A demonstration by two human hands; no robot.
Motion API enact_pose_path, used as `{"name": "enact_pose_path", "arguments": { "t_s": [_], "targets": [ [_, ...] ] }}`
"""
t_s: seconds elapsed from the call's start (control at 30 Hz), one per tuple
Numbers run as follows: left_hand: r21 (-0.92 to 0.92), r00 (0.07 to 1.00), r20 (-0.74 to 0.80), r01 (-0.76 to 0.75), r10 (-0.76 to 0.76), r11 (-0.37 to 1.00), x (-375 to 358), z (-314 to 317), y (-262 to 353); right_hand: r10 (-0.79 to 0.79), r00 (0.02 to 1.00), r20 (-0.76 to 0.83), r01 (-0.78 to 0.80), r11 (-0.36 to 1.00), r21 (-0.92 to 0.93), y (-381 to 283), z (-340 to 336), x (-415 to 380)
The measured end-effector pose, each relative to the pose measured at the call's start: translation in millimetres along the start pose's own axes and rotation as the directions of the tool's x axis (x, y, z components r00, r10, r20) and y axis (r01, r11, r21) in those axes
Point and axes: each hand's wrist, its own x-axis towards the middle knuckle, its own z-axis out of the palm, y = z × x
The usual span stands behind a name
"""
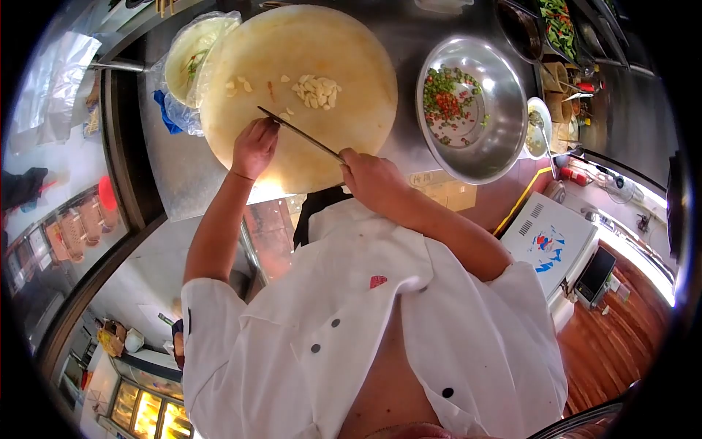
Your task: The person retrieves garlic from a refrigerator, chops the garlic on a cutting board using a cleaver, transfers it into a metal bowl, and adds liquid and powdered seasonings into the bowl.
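Observation:
My right hand point(373, 179) is closed around the handle of a knife point(303, 137), which I see nearly edge-on over the round cutting board point(358, 55). By the knife's far end, my left hand point(256, 146) has its fingers curled together over the board's near left part. Whatever those fingers hold, if anything, is hidden. A small heap of pale pieces that look like garlic point(316, 92) lies near the board's middle. More pale pieces point(238, 85) are scattered to the left, and one or two lie close to the blade.
Right of the board stands a steel bowl point(504, 139) with chopped red and green peppers point(447, 99). A plastic-lined bowl point(179, 58) touches the board's left side. At far right are a small bowl with a spoon point(537, 132) and a tray of cut green and red vegetables point(559, 25).

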Motion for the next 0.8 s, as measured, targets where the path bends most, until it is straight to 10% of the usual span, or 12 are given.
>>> {"name": "enact_pose_path", "arguments": {
  "t_s": [0.5,0.8],
  "targets": [
    [-0.053,1.000,-0.002,0.019,-0.019,0.998,0.7,-0.9,-0.5,0.023,0.998,-0.065,-0.019,0.998,0.054,23.0,18.9,24.5],
    [0.225,0.983,-0.027,0.183,-0.181,0.957,44.3,-23.1,-42.5,0.015,0.999,0.038,-0.016,1.000,0.026,14.8,-2.4,3.3]
  ]
}}
